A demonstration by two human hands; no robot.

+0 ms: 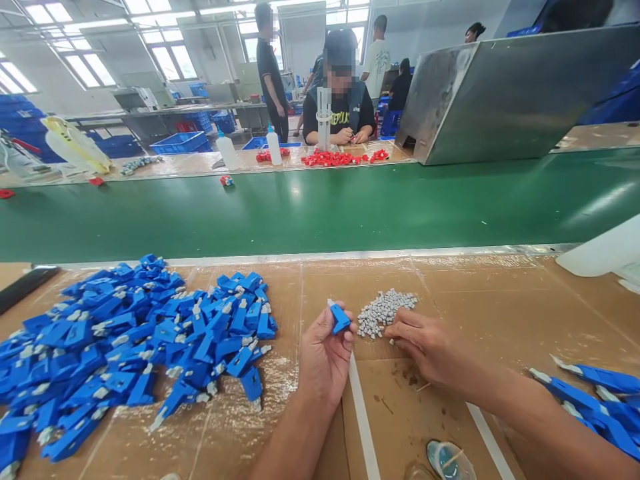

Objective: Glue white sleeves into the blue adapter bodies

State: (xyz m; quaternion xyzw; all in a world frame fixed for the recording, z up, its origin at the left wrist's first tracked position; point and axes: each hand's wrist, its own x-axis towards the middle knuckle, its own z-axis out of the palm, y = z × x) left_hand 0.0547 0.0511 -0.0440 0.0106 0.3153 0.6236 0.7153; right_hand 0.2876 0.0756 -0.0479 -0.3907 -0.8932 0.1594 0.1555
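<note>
My left hand [325,363] is closed around a blue plastic part [340,319] with a small pale tip, held above the cardboard-covered bench. To its right, my right hand [420,340] reaches down at the near edge of a pile of small grey pieces [380,312]. Its thumb and fingers are pinched together by a tiny grey piece [392,341]. On the left lies a large heap of blue parts with pale grey ends [120,333]. More blue parts of a longer look [595,400] lie at the right, beyond my right forearm.
A small cup of bluish liquid with a stick [453,461] stands near the front edge. Across the green conveyor belt [300,213], a co-worker [340,100] sits behind red parts [335,158] and white bottles [273,145]. A metal hood [510,100] stands at the back right.
</note>
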